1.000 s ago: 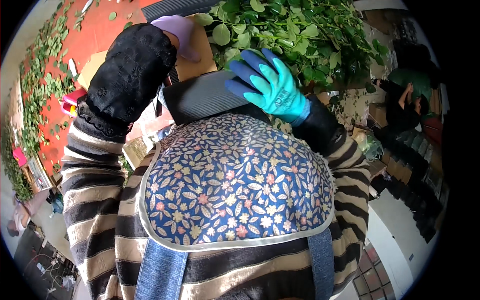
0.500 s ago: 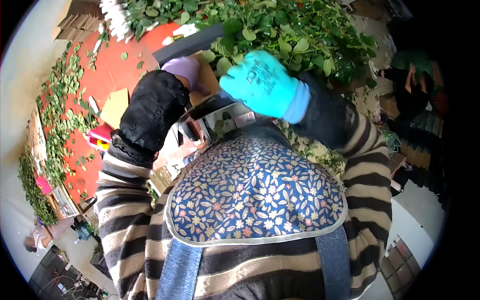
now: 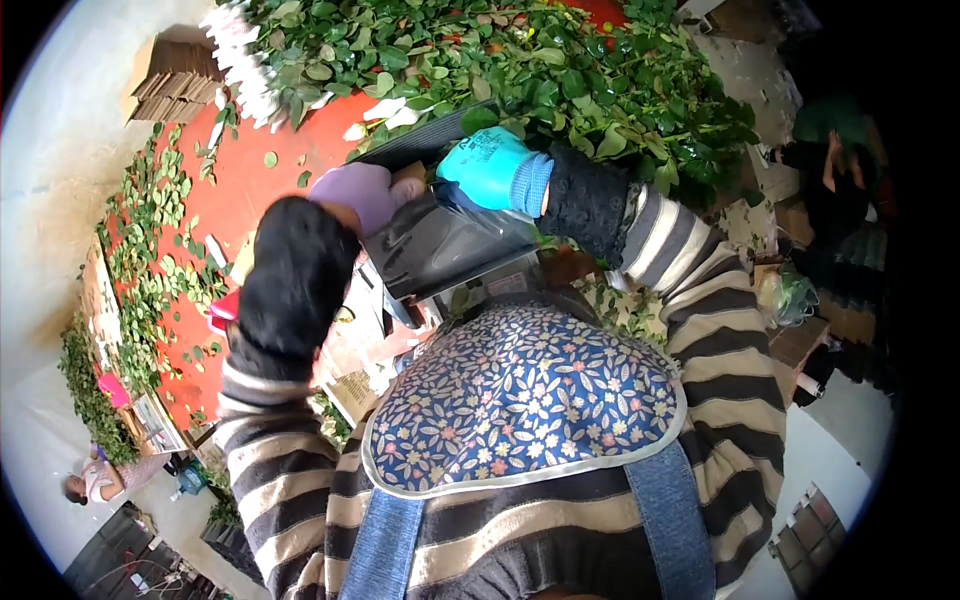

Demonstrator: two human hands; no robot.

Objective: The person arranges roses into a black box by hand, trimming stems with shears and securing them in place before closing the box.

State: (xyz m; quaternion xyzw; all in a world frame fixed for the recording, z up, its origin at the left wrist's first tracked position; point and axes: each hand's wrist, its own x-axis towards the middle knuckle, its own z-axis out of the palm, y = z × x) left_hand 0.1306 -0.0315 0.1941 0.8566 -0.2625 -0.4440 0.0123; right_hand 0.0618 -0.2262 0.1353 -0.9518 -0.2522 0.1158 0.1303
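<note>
My left hand (image 3: 365,195), in a purple glove, is closed at the upper left edge of a glossy dark plastic sheet (image 3: 450,250). My right hand (image 3: 492,172), in a turquoise glove, is closed at the sheet's upper right edge, its fingertips partly hidden. Between the hands the sheet slopes toward my floral apron. Just beyond them lies a black ribbed strip (image 3: 425,140) on the red tabletop, and a bit of brown cardboard shows behind my left fingers.
A big heap of leafy green stems (image 3: 590,90) covers the far side of the red table (image 3: 240,185). Loose leaves lie along its left part. Stacked cardboard (image 3: 175,85) stands at the far left. People are at both sides, one at the far right (image 3: 840,190).
The dark sheet now spreads out below my hands, where only a narrow band showed before. My right hand has turned and moved slightly left; my left hand sits nearer to me.
</note>
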